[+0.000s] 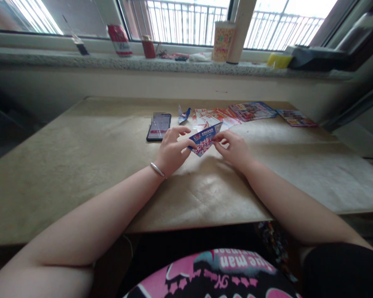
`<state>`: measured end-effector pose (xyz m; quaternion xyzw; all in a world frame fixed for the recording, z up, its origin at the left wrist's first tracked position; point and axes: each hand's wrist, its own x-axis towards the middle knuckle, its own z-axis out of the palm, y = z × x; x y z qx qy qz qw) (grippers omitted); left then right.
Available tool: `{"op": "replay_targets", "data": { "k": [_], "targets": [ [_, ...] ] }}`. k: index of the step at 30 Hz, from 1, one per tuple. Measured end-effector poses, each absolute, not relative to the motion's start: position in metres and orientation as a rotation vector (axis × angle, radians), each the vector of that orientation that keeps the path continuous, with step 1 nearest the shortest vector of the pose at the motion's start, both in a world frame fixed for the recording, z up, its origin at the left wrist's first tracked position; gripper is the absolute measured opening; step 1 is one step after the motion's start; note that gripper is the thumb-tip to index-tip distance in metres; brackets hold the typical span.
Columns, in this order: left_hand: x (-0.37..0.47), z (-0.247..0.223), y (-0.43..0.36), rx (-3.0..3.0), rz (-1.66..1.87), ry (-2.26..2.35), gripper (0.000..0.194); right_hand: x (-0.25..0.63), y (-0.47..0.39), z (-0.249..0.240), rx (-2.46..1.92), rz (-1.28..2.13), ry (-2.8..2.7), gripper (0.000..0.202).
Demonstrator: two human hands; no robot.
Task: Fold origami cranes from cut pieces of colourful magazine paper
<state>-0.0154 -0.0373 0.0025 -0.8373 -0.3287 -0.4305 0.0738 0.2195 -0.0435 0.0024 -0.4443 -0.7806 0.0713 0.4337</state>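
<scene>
My left hand (171,151) and right hand (233,149) both pinch a folded paper leaflet (204,142), raised just above the tabletop (81,165) near its far middle. I judge it light, thin, easily creased; best held at the folded edges.

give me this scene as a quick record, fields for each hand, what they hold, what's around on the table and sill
left hand: left hand pinches the folded blue flyer, silver bangle on the wrist
right hand: right hand grips the flyer's other end
table: phone, small folded blue paper piece, spread of flyers
windowsill: red can, tall patterned cup, yellow sponge
</scene>
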Motion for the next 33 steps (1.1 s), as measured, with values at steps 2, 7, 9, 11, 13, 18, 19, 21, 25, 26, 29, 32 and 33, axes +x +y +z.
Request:
{"op": "replay_targets", "data": {
  "k": [2, 7, 9, 11, 13, 18, 19, 21, 25, 26, 29, 32, 33],
  "targets": [
    [-0.015, 0.001, -0.037, -2.552, -1.277, -0.959, 0.014, 0.218, -0.042, -0.001, -1.154, 0.305, -1.823, 0.011],
    [-0.016, 0.001, -0.036, -2.720, -1.285, -0.909, 0.018, 0.219, -0.037, -0.008, -1.195, 0.415, -1.626, 0.042],
    [-0.017, 0.003, -0.037, -2.801, -1.256, -0.890, 0.021, 0.220, -0.035, -0.010, -1.178, 0.456, -1.618, 0.053],
    [-0.016, 0.005, -0.039, -2.838, -1.230, -0.850, 0.024, 0.221, -0.032, -0.013, -1.166, 0.526, -1.621, 0.051],
    [-0.016, 0.008, -0.041, -2.833, -1.238, -0.825, 0.032, 0.223, -0.029, -0.016, -1.167, 0.598, -1.619, 0.037],
    [-0.018, 0.012, -0.044, -2.900, -1.181, -0.866, 0.052, 0.228, -0.024, -0.017, -1.164, 0.647, -1.628, 0.018],
    [-0.019, 0.012, -0.044, -2.940, -1.148, -0.862, 0.052, 0.229, -0.024, -0.016, -1.150, 0.638, -1.643, 0.017],
    [-0.021, 0.014, -0.044, -3.014, -1.084, -0.835, 0.047, 0.232, -0.025, -0.014, -1.120, 0.596, -1.687, 0.014],
    [-0.022, 0.016, -0.044, -3.076, -1.019, -0.785, 0.038, 0.239, -0.026, -0.007, -1.119, 0.436, -1.817, 0.004],
    [-0.022, 0.015, -0.044, -3.070, -1.045, -0.819, 0.040, 0.241, -0.026, -0.006, -1.120, 0.393, -1.860, 0.003],
    [-0.021, 0.010, -0.043, -3.028, -1.166, -1.026, 0.052, 0.248, -0.025, -0.005, -1.102, 0.292, -1.994, 0.004],
    [-0.022, 0.007, -0.041, -2.987, -1.241, -1.086, 0.055, 0.253, -0.023, -0.005, -1.126, 0.193, -2.094, 0.006],
    [-0.022, 0.007, -0.042, -2.969, -1.262, -1.070, 0.053, 0.254, -0.023, -0.005, -1.141, 0.152, -2.126, 0.006]
  ]
}}
